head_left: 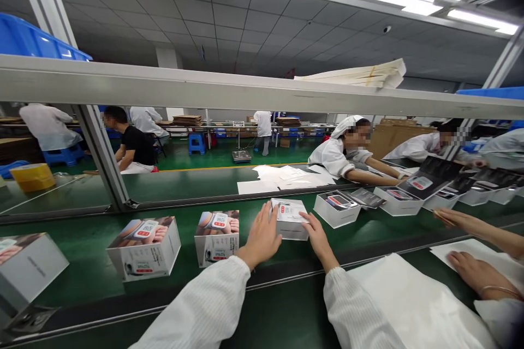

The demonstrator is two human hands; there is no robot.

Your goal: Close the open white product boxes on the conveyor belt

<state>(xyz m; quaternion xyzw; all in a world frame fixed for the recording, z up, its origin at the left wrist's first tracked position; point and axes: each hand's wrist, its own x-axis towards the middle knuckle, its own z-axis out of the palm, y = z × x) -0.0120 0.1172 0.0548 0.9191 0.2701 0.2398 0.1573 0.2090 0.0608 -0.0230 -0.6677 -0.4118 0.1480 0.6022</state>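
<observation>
A small white product box (291, 220) with a closed printed lid sits on the green conveyor belt between my hands. My left hand (262, 233) lies along its left side, fingers stretched forward and the thumb near the front face. My right hand (320, 239) has its fingertips on the lid's right edge. Together they hold the box from both sides. To the left stands a closed box (216, 239) with a wrist monitor pictured on top. On the right, an open box (336, 208) shows a device inside, its dark lid folded out.
More closed boxes, one (144, 248) near and another (28, 267) at the edge, stand leftward. Several open boxes (399, 200) line the belt's right. White sheets (413, 294) lie beside my right sleeve. A co-worker's hands (470, 264) are at right; another person (338, 152) reaches across opposite.
</observation>
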